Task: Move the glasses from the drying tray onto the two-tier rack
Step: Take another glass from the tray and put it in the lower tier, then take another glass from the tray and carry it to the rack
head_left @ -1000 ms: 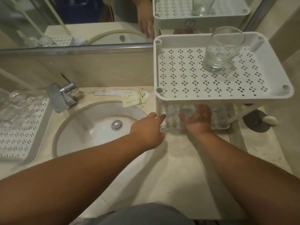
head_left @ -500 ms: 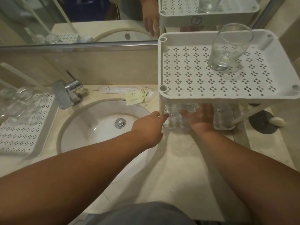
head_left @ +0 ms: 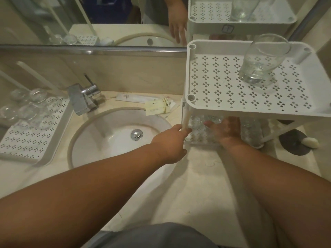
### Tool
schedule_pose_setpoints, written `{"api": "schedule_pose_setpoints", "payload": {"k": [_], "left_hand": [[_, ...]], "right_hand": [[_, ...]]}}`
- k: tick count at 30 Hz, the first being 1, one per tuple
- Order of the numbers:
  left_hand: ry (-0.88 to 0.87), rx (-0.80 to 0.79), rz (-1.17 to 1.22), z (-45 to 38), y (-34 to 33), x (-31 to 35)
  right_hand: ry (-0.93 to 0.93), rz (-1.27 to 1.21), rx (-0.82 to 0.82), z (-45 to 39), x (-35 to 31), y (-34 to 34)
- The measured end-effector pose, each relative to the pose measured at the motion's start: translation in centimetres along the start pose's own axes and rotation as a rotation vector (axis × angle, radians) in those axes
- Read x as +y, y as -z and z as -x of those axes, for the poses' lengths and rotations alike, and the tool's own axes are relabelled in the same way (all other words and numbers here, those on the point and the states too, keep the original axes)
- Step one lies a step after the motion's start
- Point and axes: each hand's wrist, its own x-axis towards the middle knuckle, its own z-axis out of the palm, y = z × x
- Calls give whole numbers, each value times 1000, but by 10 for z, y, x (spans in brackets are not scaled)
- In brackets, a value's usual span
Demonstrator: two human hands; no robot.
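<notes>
The white two-tier rack (head_left: 223, 106) stands on the counter at right. One clear glass (head_left: 259, 63) stands upright on its top tier. My left hand (head_left: 170, 140) grips the rack's front-left leg. My right hand (head_left: 225, 130) reaches into the lower tier and holds a glass (head_left: 214, 120) there, with its fingertips hidden under the top tier. Other glasses (head_left: 250, 129) stand on the lower tier to the right of that hand. The white drying tray (head_left: 26, 145) lies at far left with several glasses (head_left: 34, 106) at its far end.
A round sink (head_left: 123, 136) with a chrome tap (head_left: 84, 97) lies between tray and rack. Paper sachets (head_left: 157, 106) lie behind the sink. At far right, a dark round dish (head_left: 293, 142) holds a white soap. A mirror runs along the back wall.
Both hands keep their places at the rack. Only the view has shifted slightly.
</notes>
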Motion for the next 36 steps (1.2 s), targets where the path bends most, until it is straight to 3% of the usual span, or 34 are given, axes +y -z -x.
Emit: {"api": "schedule_pose_setpoints", "payload": {"k": [7,15,19,36], "left_hand": [[23,5,28,20,1,-13],[19,114,223,55,-12,-51],[75,204,310,80,-16,-79],[137,475,301,193,49,-228]], "right_hand": [[49,47,94,26,-4,2],[152,-283,207,102,-11,4],[226,-248,214,142,-29,-4],[562,-294,103,255,-196,-96]]}}
